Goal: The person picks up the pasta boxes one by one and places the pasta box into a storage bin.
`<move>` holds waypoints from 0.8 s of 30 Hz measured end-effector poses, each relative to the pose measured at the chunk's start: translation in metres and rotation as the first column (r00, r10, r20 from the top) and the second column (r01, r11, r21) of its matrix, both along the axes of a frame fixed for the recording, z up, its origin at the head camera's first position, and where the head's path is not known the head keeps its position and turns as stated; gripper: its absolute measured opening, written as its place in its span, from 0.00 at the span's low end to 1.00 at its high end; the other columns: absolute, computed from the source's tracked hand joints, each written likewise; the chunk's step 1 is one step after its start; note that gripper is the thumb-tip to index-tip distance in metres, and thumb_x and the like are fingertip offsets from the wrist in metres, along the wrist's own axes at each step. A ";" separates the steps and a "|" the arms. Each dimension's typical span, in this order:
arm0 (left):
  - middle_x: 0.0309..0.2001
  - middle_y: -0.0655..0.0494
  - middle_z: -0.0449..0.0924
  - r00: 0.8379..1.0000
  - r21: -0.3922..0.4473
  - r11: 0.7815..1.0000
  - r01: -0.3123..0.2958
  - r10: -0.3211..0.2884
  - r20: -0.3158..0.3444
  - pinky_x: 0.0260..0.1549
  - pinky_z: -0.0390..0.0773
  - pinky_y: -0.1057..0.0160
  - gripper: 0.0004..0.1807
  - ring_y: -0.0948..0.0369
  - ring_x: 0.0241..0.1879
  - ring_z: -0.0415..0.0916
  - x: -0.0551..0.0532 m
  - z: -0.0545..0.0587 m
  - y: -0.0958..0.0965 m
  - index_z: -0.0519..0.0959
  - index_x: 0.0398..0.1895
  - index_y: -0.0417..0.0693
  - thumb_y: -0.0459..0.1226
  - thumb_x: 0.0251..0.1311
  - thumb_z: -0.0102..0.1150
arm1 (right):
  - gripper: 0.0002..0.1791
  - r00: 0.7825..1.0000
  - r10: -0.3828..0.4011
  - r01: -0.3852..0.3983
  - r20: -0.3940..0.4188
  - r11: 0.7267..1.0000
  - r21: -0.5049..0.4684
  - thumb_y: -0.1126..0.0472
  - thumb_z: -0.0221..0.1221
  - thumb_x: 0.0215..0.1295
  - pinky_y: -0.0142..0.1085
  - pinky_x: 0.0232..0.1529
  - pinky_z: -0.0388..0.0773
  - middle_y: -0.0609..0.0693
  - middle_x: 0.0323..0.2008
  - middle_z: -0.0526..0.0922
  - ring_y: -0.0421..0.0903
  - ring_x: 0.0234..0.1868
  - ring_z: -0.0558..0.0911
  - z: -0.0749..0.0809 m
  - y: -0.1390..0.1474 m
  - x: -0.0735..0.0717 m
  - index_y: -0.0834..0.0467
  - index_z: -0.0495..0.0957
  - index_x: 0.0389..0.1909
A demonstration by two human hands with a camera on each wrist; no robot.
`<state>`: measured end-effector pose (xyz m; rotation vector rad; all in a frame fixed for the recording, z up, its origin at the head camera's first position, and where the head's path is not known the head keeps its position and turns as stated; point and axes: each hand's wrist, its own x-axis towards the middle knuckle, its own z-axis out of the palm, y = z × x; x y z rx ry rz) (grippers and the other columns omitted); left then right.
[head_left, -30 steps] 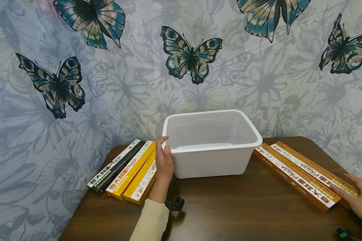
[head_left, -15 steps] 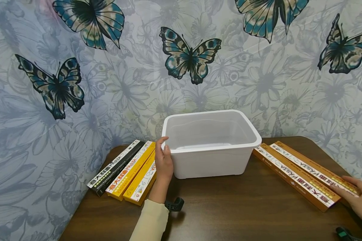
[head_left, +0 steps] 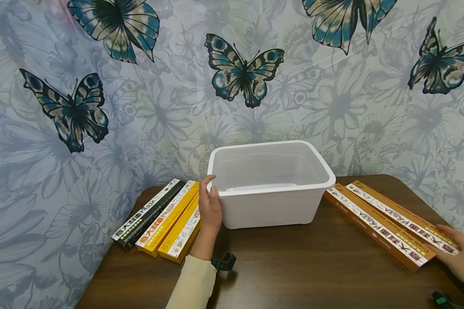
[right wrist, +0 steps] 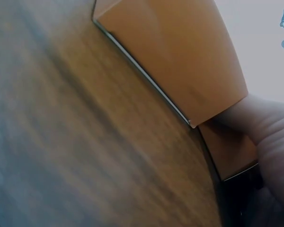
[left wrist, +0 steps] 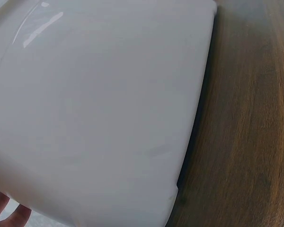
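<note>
A white plastic bin (head_left: pixel 270 210) stands on the table in the head view. My left hand (head_left: pixel 210 210) holds its near left corner, thumb and fingers at the rim. In the left wrist view, the bin's wall (left wrist: pixel 99 113) fills most of the picture, with fingertips (left wrist: pixel 16 217) low at the left. On the right lie two orange-brown pasta boxes, the nearer one (head_left: pixel 379 227) beside the outer one (head_left: pixel 402 214). My right hand (head_left: pixel 458 253) grips the outer box's near end between thumb and fingers. The right wrist view shows a box end (right wrist: pixel 180 56) close to the hand.
Left of the bin lie a black pasta box (head_left: pixel 148 214) and two yellow ones, the middle (head_left: pixel 168 219) and the inner (head_left: pixel 181 234), partly behind the left hand. A dark object with a green patch (head_left: pixel 442 298) sits at the lower right. A butterfly-patterned wall (head_left: pixel 255 124) rises behind the table (head_left: pixel 294 266).
My right thumb has slid off the outer box's top, down toward the gap between the boxes, uncovering more label. My left hand and the bin have stayed in place.
</note>
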<state>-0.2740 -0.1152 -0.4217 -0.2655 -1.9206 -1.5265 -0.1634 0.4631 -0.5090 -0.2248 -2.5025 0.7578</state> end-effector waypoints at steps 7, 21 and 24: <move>0.66 0.46 0.71 1.000 -0.011 1.000 -0.013 0.014 0.008 0.62 0.65 0.43 0.23 0.47 0.61 0.69 0.000 0.000 0.001 0.68 0.65 0.52 0.48 0.73 0.35 | 0.37 1.000 -0.016 0.016 -0.004 0.999 -0.048 0.68 0.61 0.66 0.48 0.55 0.65 0.81 0.61 0.65 0.57 0.52 0.73 0.002 -0.003 0.001 0.76 0.56 0.71; 0.64 0.45 0.71 1.000 -0.003 1.000 -0.012 0.012 0.002 0.62 0.65 0.42 0.23 0.43 0.61 0.69 0.000 0.000 0.001 0.69 0.64 0.51 0.47 0.72 0.36 | 0.39 0.952 -0.300 0.251 -0.056 0.875 -0.414 0.61 0.64 0.64 0.21 0.51 0.67 0.25 0.56 0.67 0.25 0.47 0.72 0.014 -0.021 0.002 0.38 0.61 0.73; 0.65 0.45 0.71 1.000 -0.001 1.000 -0.009 0.009 0.005 0.62 0.65 0.42 0.22 0.45 0.61 0.69 0.000 0.000 0.001 0.69 0.64 0.51 0.47 0.72 0.37 | 0.37 0.911 -0.387 0.308 -0.142 0.869 -0.388 0.59 0.66 0.62 0.21 0.40 0.67 0.29 0.38 0.77 0.27 0.34 0.73 0.022 -0.027 0.005 0.41 0.66 0.72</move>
